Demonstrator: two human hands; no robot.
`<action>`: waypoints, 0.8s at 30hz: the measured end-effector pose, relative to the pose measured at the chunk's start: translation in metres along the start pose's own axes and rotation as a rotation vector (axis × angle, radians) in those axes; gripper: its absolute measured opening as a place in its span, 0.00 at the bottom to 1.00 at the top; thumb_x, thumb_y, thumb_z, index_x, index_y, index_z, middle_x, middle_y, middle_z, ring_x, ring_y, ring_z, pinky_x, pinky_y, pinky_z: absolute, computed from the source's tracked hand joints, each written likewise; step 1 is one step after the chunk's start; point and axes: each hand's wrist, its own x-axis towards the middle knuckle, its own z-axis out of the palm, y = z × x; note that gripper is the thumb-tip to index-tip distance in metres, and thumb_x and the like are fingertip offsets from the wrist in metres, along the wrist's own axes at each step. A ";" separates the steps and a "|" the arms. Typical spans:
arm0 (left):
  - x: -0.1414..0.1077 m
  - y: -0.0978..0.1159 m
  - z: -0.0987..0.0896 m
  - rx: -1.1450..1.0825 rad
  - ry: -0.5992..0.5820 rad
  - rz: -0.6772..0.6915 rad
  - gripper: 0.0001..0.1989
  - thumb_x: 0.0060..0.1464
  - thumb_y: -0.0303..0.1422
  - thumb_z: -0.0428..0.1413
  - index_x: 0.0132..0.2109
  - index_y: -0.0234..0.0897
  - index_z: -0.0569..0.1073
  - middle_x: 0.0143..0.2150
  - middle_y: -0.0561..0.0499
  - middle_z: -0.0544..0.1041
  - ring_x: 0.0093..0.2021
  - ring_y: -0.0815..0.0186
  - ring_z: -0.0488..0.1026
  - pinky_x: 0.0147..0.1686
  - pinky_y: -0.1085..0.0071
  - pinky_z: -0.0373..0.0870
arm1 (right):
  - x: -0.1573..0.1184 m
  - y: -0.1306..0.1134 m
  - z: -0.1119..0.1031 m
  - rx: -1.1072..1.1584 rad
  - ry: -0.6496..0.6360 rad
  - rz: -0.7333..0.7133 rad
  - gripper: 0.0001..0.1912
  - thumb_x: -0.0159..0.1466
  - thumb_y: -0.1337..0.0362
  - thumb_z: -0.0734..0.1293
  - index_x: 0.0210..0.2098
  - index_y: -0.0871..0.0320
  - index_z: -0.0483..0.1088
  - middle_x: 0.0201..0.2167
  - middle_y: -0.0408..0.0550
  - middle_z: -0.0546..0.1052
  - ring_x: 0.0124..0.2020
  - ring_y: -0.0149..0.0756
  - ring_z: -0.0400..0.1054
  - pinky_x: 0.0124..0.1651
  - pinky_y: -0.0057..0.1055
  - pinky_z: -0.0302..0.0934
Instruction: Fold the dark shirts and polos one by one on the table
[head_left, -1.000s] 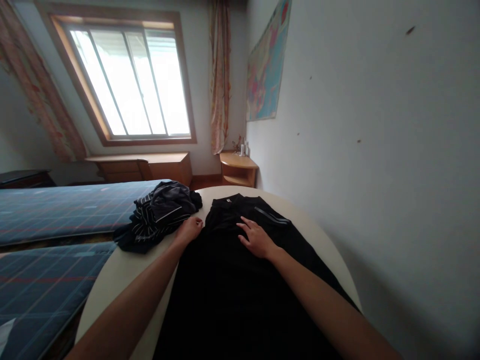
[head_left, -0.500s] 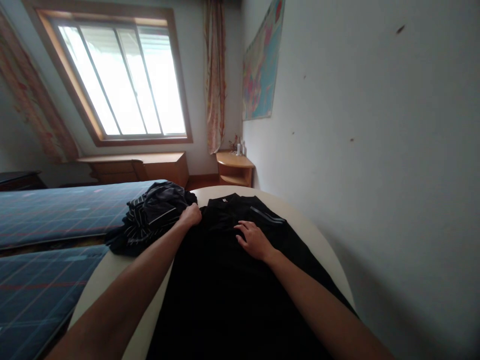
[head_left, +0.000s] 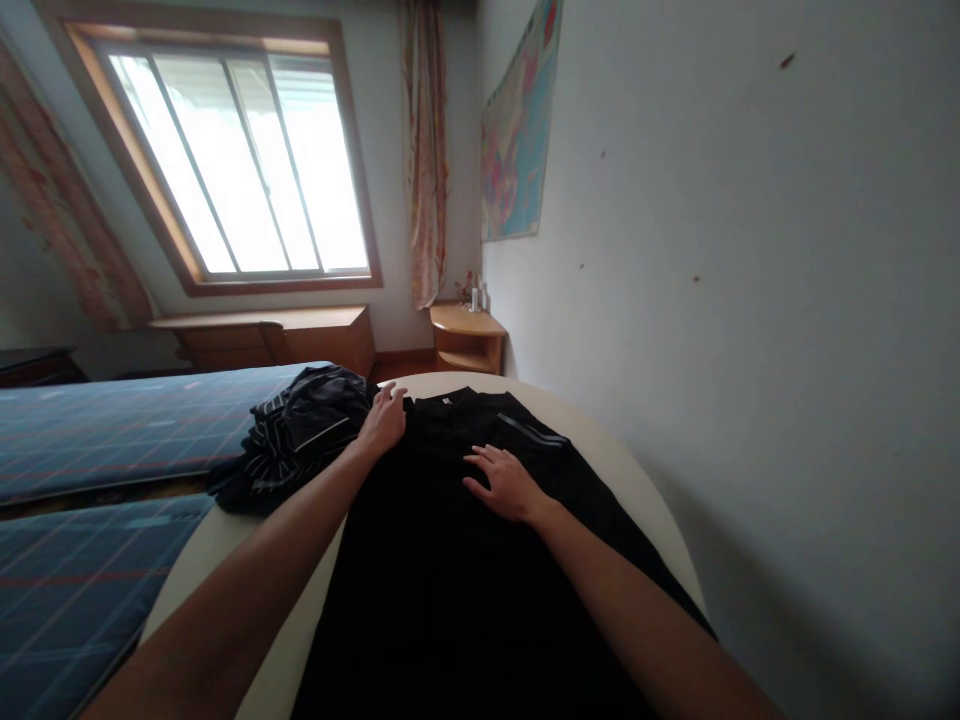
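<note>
The left hand (head_left: pixel 385 420) is at the far left corner of a black garment (head_left: pixel 465 600), its fingers part open and bent; I cannot tell whether the thumb side has hold of any cloth. The right hand (head_left: pixel 506 483) is palm down over the garment's upper middle, fingers spread, gripping nothing. Between the two lies a stretch of plain black cloth, so they are well apart. To the left hand's left, just beside it, a heap of dark striped clothes (head_left: pixel 315 410) sits at the desk's edge and leaves little room on that side. To the right, a bare strip of the cream, round-edged desk (head_left: pixel 619 475) runs beside the garment and narrows toward the near side, where the cloth reaches the rim. Another bare strip shows beside the left forearm. Past the rim on the right is a white wall (head_left: pixel 750 200) with a map (head_left: pixel 517 140); on the left, blue checked mattresses (head_left: pixel 135 420). Ahead are a corner shelf (head_left: pixel 469 320), a curtain (head_left: pixel 426 160) and a bright window (head_left: pixel 240 170). The garment is laid out beneath both hands, its far edge with a small pale label beyond the right hand, grey stripes to that hand's upper right, and its body running toward the person, out of view.
</note>
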 end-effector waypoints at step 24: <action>-0.095 0.010 0.013 0.037 -0.588 0.118 0.42 0.55 0.61 0.48 0.71 0.49 0.53 0.75 0.39 0.43 0.72 0.35 0.40 0.62 0.35 0.44 | -0.034 -0.052 -0.004 -0.044 -0.314 0.325 0.51 0.60 0.30 0.55 0.73 0.50 0.40 0.74 0.51 0.34 0.72 0.65 0.27 0.66 0.69 0.29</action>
